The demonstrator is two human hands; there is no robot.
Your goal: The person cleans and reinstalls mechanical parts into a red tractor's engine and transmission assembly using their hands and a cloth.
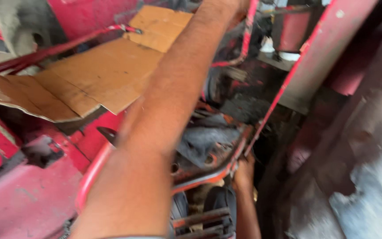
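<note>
Pretty blurry shot, but here's what was in it. The right hand (pixel 244 172) was down low near the middle, fingers wrapped around the bottom end of a thin red rod (pixel 284 88) right where it met a grimy orange-red bracket (pixel 208 175). So that hand was closed on the rod, touching the bracket edge too.

The left arm (pixel 169 110) reached up and away across the whole view, and its hand was out of frame at the top, so I couldn't tell what it was doing or holding.

The rod ran up and right from the grip, alongside a red panel (pixel 328 53). A sheet of cardboard (pixel 98 75) lay over the red bodywork (pixel 23 199) on the far left, with a red tube (pixel 54 48) crossing above it. Below the bracket sat some dark, greasy machinery (pixel 204 137) and a couple of rusty bars (pixel 200 219).

My take on doing this bit well: keep the grip close to the joint like it was, so the rod doesn't flex or whip. Everything down there looked oily, so a firm full-finger wrap beats a pinch. Watch the knuckles against the bracket edge.
</note>
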